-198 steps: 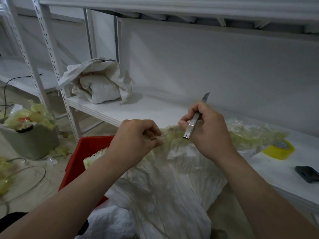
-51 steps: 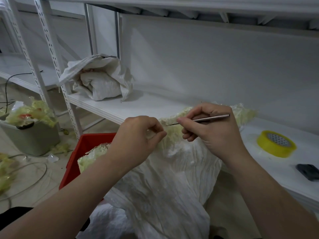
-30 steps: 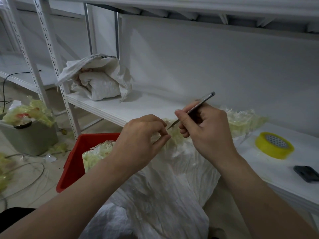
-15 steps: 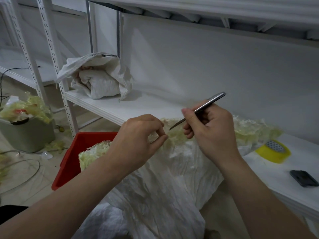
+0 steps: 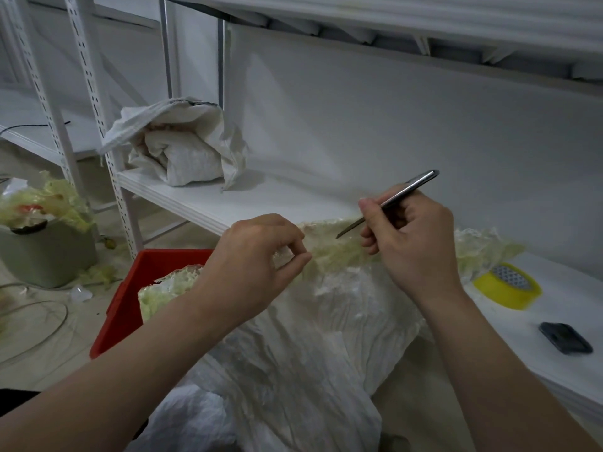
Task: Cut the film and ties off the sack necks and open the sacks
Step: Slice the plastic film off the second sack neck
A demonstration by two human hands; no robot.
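Sack [image 5: 293,353] of white woven cloth leans against the front edge of the shelf [image 5: 261,203], its neck wound in yellowish film [image 5: 336,252] that runs between the two hands. Left hand [image 5: 254,269] pinches the film with curled thumb and fingers; right hand [image 5: 411,243] grips a thin metal knife [image 5: 391,200], fingers closed round it, tip pointing down-left at the film. Tape [image 5: 509,288] lies on the shelf at right, a red crate [image 5: 130,308] stands on the floor at left, and a second sack [image 5: 182,148] sits farther back on the shelf.

Tape roll [image 5: 507,285] and sack [image 5: 182,148] on shelf [image 5: 208,203]
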